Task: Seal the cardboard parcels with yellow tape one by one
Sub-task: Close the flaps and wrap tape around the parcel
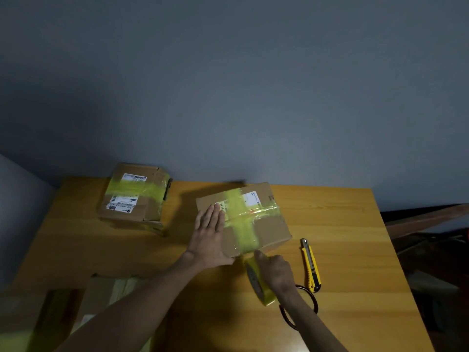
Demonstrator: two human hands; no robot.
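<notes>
A cardboard parcel (269,229) sits mid-table with a strip of yellow tape (241,222) running over its top from far to near edge. My left hand (209,233) lies flat on the parcel's left part, fingers straight. At the parcel's near edge my right hand (276,271) grips the roll of yellow tape (258,284), and the strip runs from the roll up onto the box. A second parcel (133,195) with a yellow band across it stands at the far left.
A yellow utility knife (311,265) lies right of the parcel. A dark thin ring (302,307) lies under my right wrist. More cardboard boxes (101,295) sit at the near left edge of the wooden table (355,250). A grey wall rises behind.
</notes>
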